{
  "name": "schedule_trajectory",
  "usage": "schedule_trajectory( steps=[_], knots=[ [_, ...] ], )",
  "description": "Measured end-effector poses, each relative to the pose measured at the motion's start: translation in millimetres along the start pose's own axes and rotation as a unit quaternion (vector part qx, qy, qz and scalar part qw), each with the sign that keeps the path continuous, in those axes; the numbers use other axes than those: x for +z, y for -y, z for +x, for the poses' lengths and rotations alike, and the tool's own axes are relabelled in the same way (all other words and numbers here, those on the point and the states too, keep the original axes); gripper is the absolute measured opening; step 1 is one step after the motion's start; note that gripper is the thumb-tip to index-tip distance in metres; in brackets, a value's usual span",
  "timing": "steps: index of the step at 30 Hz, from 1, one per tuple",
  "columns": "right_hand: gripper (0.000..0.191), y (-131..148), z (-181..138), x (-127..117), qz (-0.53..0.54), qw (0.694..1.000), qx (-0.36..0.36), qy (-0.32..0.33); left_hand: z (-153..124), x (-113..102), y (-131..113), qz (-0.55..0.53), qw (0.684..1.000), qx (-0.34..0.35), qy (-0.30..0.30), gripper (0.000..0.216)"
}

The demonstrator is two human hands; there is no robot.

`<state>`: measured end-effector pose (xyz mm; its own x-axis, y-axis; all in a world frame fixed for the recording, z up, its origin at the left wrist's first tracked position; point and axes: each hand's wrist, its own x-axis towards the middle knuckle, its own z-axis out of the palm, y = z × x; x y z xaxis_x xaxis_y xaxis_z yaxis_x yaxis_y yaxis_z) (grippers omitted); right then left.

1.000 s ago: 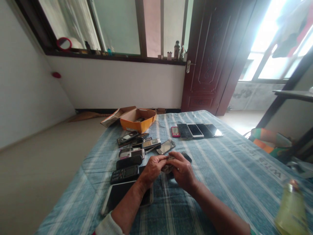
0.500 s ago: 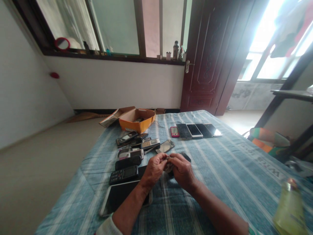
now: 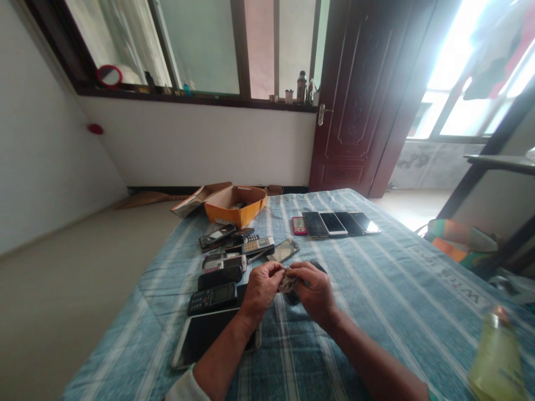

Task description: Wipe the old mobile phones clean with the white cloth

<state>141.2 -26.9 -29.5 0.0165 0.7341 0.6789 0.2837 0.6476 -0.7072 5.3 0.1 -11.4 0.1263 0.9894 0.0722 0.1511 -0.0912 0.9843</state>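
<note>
Over the blue striped tablecloth point(image 3: 376, 301), my left hand point(image 3: 261, 289) and my right hand point(image 3: 315, 289) meet, fingers closed. Between them they pinch a small crumpled greyish cloth point(image 3: 287, 284). A dark phone point(image 3: 292, 295) lies partly hidden under my right hand. Just left of my hands lies a heap of old keypad phones point(image 3: 228, 262), with a large dark tablet point(image 3: 204, 334) under my left forearm. A single phone point(image 3: 284, 250) rests just beyond my fingers.
A row of several smartphones point(image 3: 334, 223) lies at the far side of the table. An open orange box point(image 3: 236, 205) stands at the far left corner. A yellow-green bottle point(image 3: 495, 356) stands near right. A dark door point(image 3: 363, 94) and a windowsill with small items are behind.
My hands have shifted slightly and worked the small cloth between the fingers; the view moved a little. Nothing else on the table has moved.
</note>
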Motion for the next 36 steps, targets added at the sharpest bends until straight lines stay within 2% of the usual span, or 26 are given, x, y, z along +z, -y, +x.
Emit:
schedule_trajectory(
  steps=[6,11,14,20,24,29,33,36],
  knots=[
    [0.031,2,1,2,0.028,0.999,0.031,-0.025,-3,2,-6,-0.084,0.996,-0.023,-0.028,0.03],
    [0.03,7,3,-1,0.02,0.999,0.017,-0.039,-9,2,-17,-0.134,0.98,-0.121,0.078,0.032],
    [0.029,10,4,-2,0.011,0.999,0.002,-0.04,-10,0,-19,-0.189,0.966,-0.147,0.099,0.035],
    [0.028,7,4,0,0.013,0.999,-0.027,-0.032,-9,-1,-14,-0.267,0.952,-0.141,0.048,0.03],
    [0.035,5,2,2,0.008,1.0,-0.022,-0.017,-6,0,-12,-0.292,0.946,-0.141,-0.016,0.028],
    [0.036,13,3,-1,0.036,0.998,0.004,0.044,-3,1,-11,-0.277,0.949,-0.106,-0.103,0.026],
    [0.016,10,7,-3,0.036,0.998,0.028,0.037,-5,4,-10,-0.222,0.966,-0.068,-0.113,0.021],
    [0.019,4,11,-5,0.028,0.998,0.036,0.035,-6,5,-11,-0.215,0.968,-0.071,-0.104,0.021]
  ],
)
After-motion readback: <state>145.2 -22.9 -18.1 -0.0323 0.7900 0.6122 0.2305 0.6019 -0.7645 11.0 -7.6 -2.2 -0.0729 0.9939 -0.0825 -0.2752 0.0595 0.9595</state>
